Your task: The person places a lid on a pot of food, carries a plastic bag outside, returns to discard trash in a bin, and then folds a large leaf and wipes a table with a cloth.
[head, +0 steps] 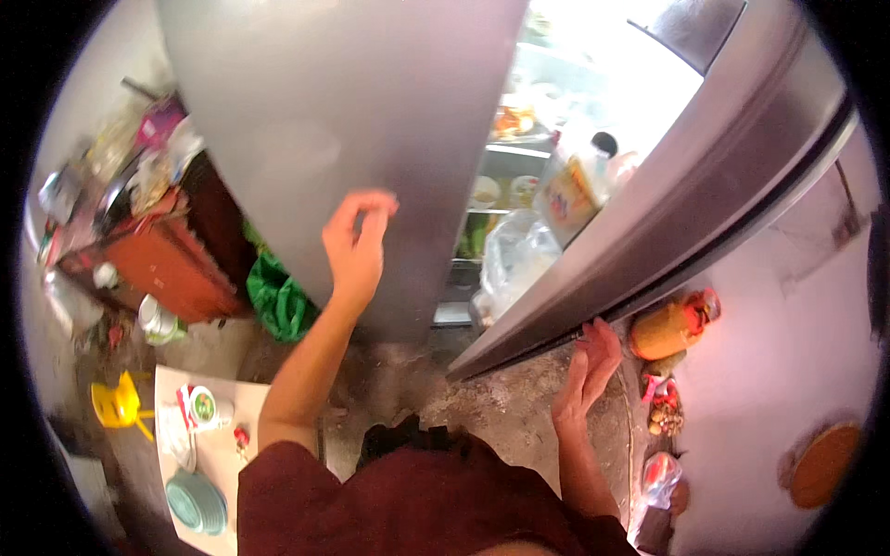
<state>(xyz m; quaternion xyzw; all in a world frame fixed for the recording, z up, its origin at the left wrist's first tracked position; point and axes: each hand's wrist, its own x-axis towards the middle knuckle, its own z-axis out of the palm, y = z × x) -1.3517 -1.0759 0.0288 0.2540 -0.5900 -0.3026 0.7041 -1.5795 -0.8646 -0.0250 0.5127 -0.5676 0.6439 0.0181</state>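
Note:
A grey refrigerator [327,104] stands before me, its door [667,187] swung out to the right. My right hand [587,368] has its fingertips hooked on the edge of that door. In front of the broad grey panel, my left hand [358,240] is raised with bent fingers, slightly blurred. A gap shows between its thumb and fingers, and I see nothing in it. Inside the door sit a clear plastic bag [518,257], a printed pouch [571,191] and a black-capped bottle [603,144]. Small bowls [485,191] stand on a brightly lit shelf.
On the left are a worn wooden cabinet [163,267] heaped with bags, a green bag [278,299] and a yellow stool [115,402]. A table [233,417] holds a tub [203,405] and a green basket [197,502]. Along the right wall stands an orange container [664,332].

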